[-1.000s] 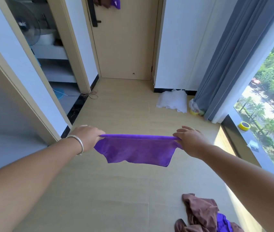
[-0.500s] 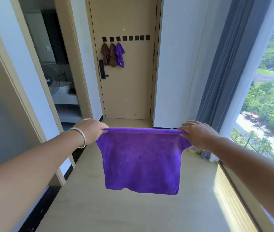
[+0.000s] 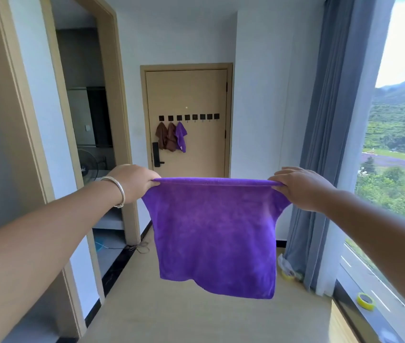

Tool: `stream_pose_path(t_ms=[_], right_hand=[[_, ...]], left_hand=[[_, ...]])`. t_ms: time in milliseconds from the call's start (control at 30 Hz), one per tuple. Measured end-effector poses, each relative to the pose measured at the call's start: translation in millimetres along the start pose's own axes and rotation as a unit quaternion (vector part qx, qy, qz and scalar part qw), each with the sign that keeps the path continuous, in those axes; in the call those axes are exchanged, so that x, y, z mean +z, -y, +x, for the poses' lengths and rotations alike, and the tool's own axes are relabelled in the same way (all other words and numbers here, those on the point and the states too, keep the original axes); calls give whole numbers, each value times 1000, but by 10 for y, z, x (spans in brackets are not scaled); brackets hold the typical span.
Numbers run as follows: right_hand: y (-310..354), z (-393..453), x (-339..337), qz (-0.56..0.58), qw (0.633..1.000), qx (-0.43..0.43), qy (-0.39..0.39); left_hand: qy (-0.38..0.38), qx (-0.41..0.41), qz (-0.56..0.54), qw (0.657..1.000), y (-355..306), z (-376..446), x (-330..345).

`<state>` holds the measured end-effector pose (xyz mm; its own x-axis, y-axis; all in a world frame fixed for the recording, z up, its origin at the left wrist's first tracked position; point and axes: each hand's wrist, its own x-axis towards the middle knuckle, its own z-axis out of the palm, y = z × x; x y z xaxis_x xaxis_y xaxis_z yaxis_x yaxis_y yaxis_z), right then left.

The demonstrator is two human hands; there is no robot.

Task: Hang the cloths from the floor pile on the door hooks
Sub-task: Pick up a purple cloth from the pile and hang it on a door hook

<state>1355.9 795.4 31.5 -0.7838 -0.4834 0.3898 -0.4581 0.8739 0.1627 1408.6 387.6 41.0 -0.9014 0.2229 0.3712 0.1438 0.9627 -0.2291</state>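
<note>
Head view, forward toward door

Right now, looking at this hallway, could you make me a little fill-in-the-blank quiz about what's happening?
1. Both hands, left hand and right hand, hold up a ____ cloth by its top edge.
2. On the door hooks, ____ cloths already hang.
3. Of those, ____ are brown.
4. The bracelet is on the ____ wrist.

Missing words: purple; three; two; left
</note>
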Motion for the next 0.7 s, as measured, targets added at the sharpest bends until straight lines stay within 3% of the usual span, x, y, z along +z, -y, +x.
stream_pose_path(t_ms=[367, 700], right_hand=[[47, 674, -57, 3, 1000, -6, -14], [456, 2068, 341, 6, 1000, -15, -13]], left_hand=[[-30, -10, 11, 999, 495, 436, -52], [-7, -29, 24, 999, 1554, 1026, 472]])
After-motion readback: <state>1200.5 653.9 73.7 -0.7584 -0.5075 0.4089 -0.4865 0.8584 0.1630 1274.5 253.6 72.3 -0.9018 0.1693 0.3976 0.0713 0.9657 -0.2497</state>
